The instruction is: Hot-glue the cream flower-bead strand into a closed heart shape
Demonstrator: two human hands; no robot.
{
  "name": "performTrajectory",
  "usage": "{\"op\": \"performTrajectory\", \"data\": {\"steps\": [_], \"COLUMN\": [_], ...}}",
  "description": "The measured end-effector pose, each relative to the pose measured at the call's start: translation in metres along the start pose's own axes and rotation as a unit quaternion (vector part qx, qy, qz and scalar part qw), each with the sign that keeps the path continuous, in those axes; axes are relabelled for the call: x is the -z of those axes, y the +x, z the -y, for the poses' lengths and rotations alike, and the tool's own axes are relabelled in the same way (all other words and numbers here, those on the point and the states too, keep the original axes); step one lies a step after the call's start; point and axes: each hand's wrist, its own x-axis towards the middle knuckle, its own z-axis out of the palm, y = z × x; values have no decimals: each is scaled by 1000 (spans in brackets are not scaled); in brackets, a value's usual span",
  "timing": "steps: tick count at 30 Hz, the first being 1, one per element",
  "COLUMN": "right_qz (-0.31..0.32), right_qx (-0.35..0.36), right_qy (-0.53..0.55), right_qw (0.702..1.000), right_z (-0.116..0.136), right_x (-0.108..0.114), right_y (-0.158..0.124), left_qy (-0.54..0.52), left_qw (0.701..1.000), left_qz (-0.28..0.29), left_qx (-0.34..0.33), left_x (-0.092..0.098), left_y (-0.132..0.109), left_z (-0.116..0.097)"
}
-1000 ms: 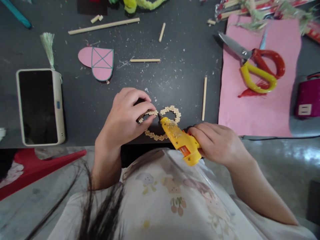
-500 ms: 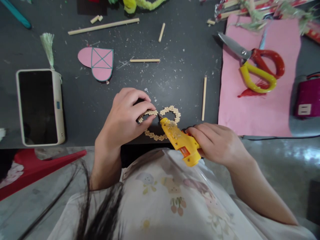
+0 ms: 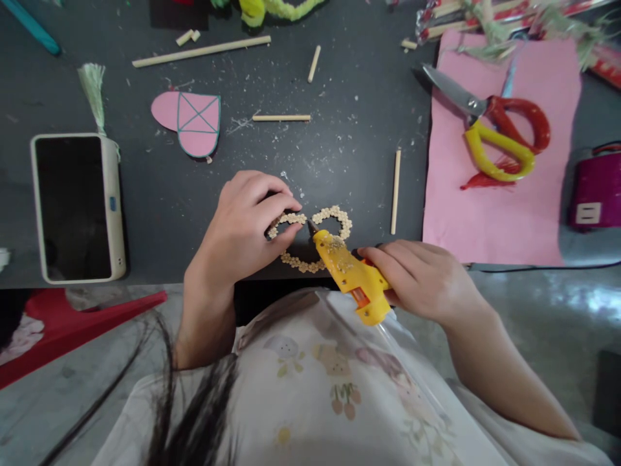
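Note:
My right hand [image 3: 422, 278] is wrapped round a yellow hot glue gun [image 3: 347, 268], its dark nozzle pointing up and left. The nozzle tip is at the end of a cream, beaded-looking strip [image 3: 293, 219], close to my left fingertips. My left hand [image 3: 250, 223] is closed on this strip, its thumb and fingers at either side. To the right of the nozzle curves another part of the cream strip [image 3: 343, 217], and a lower curve [image 3: 301, 264] runs beneath, partly behind the glue gun. Whether these parts join is hidden.
A pink cut-out with green lines [image 3: 198, 123] lies beyond my left hand, and a phone [image 3: 74, 207] at the left. Short wooden sticks [image 3: 281, 118] are scattered about. Scissors [image 3: 499, 123] rest on pink sheet [image 3: 490, 226] at right, beside a purple box [image 3: 599, 188].
The glue gun has shifted very slightly right and down, its tip drawing a little away from the strip's end. My left hand stays in place.

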Motion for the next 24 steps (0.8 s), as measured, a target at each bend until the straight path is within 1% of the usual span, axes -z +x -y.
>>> {"op": "performTrajectory", "data": {"steps": [10,13,18,24], "right_qz": [2,5,3,-21], "right_qx": [-8,-2,3,47], "right_qy": [-3,-5,-4,17], "right_qw": [1000,1000,1000,999], "right_z": [2,2,1,-7], "right_x": [-2,-1,2,9], "right_y": [3,4,2,-9], "left_qy": [0,-2,2,2], "left_qw": [1000,1000,1000,1000], "left_qz": [-6,3,0,-2], "left_qx": [-4,2,-5,-5], "left_x": [-1,-1,1,-1], "left_y": [0,0,0,1], "left_z": [0,0,-1,0]}}
